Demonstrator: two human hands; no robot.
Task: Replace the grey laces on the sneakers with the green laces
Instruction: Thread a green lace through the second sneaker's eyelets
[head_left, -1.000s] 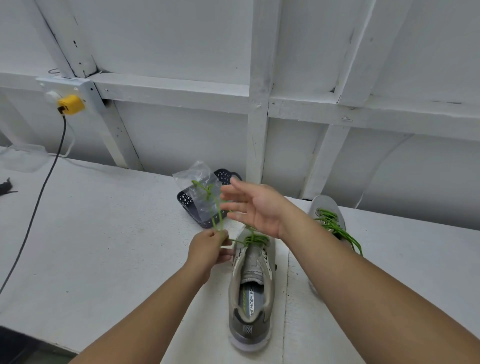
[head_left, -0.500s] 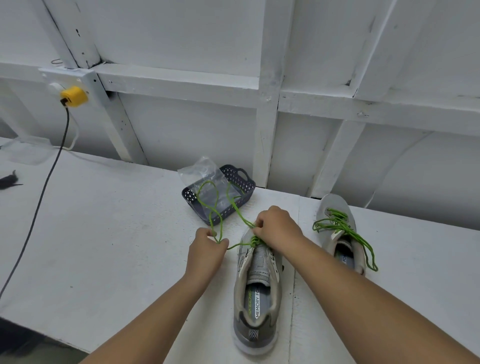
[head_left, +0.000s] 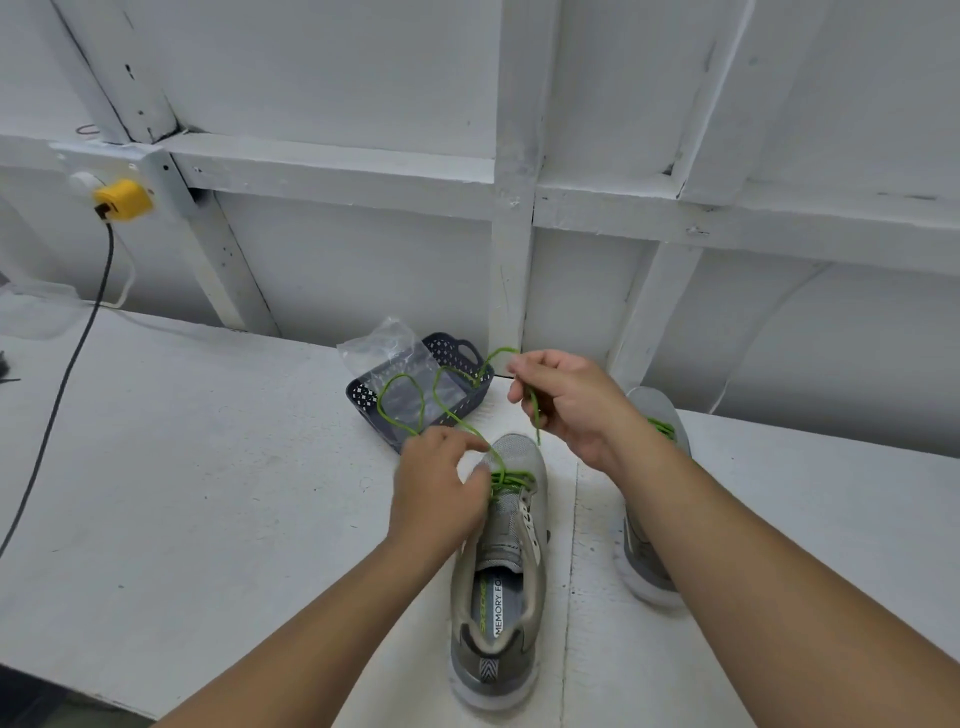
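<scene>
Right hand (head_left: 576, 402), raised at 1 o'clock of the near sneaker (head_left: 506, 561), pinched one end of the green lace (head_left: 441, 410) between thumb and curled fingers, the tip hanging below the fist. Left hand (head_left: 441, 486) lay at the sneaker's toe end, at 10 o'clock of its opening, fingers curled round the other run of the lace where it entered the lowest eyelets. Loose loops of lace rose toward 11 o'clock, in front of a dark perforated basket (head_left: 470, 353) holding a clear plastic bag (head_left: 382, 345). The second sneaker (head_left: 657, 410), already carrying green lace, stood at 2 o'clock, partly hidden behind the right forearm. Both sneakers rested on the white desk (head_left: 208, 467). A yellow plug (head_left: 123, 198) with a black cable sat on the wall at 10 o'clock
</scene>
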